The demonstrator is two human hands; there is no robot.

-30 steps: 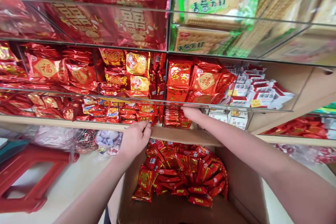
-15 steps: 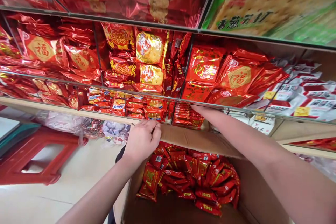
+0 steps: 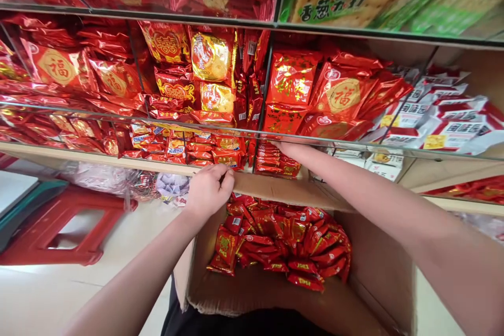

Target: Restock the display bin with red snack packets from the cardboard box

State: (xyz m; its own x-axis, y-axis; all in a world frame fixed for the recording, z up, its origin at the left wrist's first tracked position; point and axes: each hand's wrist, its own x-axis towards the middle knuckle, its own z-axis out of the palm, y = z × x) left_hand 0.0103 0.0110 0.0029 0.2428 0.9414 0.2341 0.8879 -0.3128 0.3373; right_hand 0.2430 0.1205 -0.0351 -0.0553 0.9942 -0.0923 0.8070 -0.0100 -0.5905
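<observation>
My left hand (image 3: 210,189) is closed over the far left corner of an open cardboard box (image 3: 380,268), by its raised flap. Inside the box lies a heap of red foil snack packets (image 3: 291,241) with gold print. My right hand (image 3: 287,149) reaches over the flap into a lower shelf compartment, at a stack of small red packets (image 3: 271,160). Its fingers are mostly hidden by the shelf edge above, so what they hold does not show.
Above, a divided shelf carries red packets (image 3: 59,65), white-and-red packets (image 3: 452,126) and large cracker bags (image 3: 334,0). A glass strip (image 3: 177,125) runs along its front. A red plastic stool (image 3: 74,220) and clear plastic bags (image 3: 98,178) are on the left.
The camera view has shifted, so the shelves and box sit higher in the picture and the box's near edge shows. My left hand stays on the box; my right hand stays in the lower compartment.
</observation>
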